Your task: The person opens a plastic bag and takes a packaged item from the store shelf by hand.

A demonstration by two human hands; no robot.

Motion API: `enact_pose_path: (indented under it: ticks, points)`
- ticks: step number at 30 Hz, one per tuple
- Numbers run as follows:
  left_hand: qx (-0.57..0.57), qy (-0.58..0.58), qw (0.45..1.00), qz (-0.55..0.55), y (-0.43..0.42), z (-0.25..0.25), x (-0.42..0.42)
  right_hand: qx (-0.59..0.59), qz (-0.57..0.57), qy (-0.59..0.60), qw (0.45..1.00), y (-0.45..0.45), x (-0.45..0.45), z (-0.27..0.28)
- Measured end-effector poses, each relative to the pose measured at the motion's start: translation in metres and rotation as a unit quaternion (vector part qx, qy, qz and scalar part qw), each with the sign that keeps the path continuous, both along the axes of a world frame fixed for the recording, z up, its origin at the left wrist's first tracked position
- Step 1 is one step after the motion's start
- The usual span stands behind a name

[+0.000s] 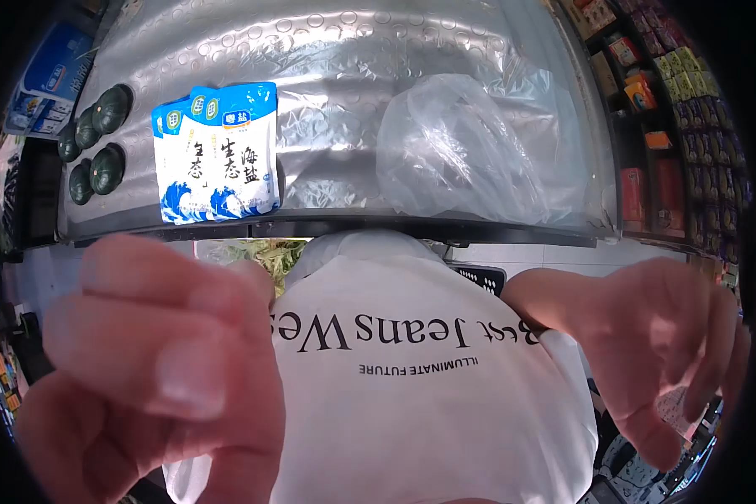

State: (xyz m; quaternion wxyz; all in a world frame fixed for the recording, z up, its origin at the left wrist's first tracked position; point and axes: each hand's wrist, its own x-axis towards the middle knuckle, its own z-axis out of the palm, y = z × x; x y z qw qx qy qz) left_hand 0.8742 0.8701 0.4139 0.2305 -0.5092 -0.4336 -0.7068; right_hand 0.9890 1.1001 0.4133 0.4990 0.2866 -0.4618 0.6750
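Observation:
My left hand (155, 361) is raised close to the camera, blurred, its fingers curled in with one fingernail showing; I see nothing in it. At the right my right hand (659, 344) hangs in the air, fingers loosely bent and apart, holding nothing. Beyond the left hand, overlapping blue-and-white bags of sea salt (227, 160) lie on the silver-covered counter (328, 109). A crumpled clear plastic bag (454, 151) rests on the same counter, farther right. Neither hand touches these things.
Several small dark green pumpkins (109, 109) sit at the counter's left. Blue packaging (55, 71) stands beyond them. Shelves of packaged goods (706, 126) line the right side. Below the counter edge are leafy greens (281, 256) and a black basket (481, 277).

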Motion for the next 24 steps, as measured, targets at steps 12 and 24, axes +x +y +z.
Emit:
enact_pose_path:
  ticks: [12,24]
  points:
    - [0.138,-0.001,0.99,-0.036,0.003,0.025,0.005,0.039,-0.067,-0.018,0.997,0.014,0.031,0.027]
    - [0.133,-0.004,0.989,-0.057,-0.001,0.021,0.004,0.078,-0.136,-0.037,0.987,0.012,0.04,0.024]
